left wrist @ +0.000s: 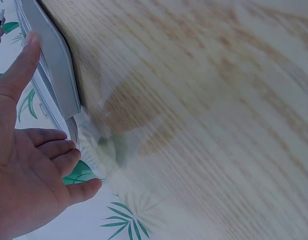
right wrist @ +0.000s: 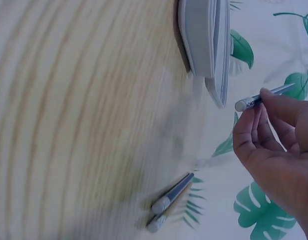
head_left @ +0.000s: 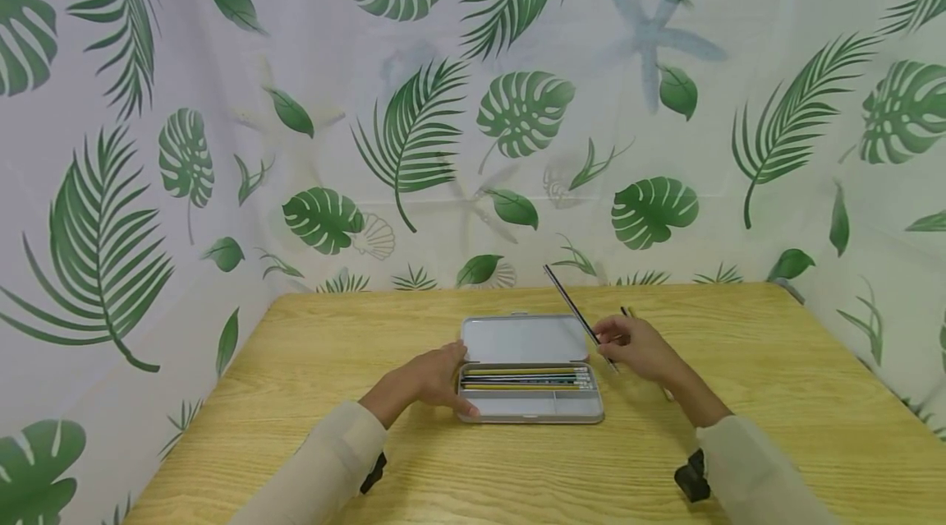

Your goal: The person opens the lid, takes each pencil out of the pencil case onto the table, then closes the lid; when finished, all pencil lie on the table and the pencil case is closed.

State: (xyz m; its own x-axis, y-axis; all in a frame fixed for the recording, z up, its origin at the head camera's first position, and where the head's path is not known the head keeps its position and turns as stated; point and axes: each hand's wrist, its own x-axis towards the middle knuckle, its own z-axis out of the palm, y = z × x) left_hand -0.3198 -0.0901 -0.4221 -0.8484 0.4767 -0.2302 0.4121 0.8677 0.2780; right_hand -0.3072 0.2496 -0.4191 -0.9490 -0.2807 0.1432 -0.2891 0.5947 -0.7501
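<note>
A grey pencil case (head_left: 532,418) lies with its lid (head_left: 525,340) folded back on the table. Several pencils (head_left: 517,385), yellow and dark with white erasers, fill its rear compartment. At the case's left end my left hand (head_left: 436,381) rests with spread fingers, its thumb (left wrist: 25,65) along the front side and the other fingers by the lid. Right of the case, my right hand (head_left: 636,348) pinches a dark pencil (head_left: 569,301) between thumb and fingers. That pencil is held tilted, its white eraser end (right wrist: 240,105) low and its other end up toward the back left.
Two more pencils, a dark one (right wrist: 173,192) and a wood-coloured one (right wrist: 166,215), lie on the wooden table (head_left: 517,476) beneath my right hand. A leaf-patterned cloth (head_left: 443,237) hangs behind the table and along its sides. The front compartment has a divider (head_left: 555,402).
</note>
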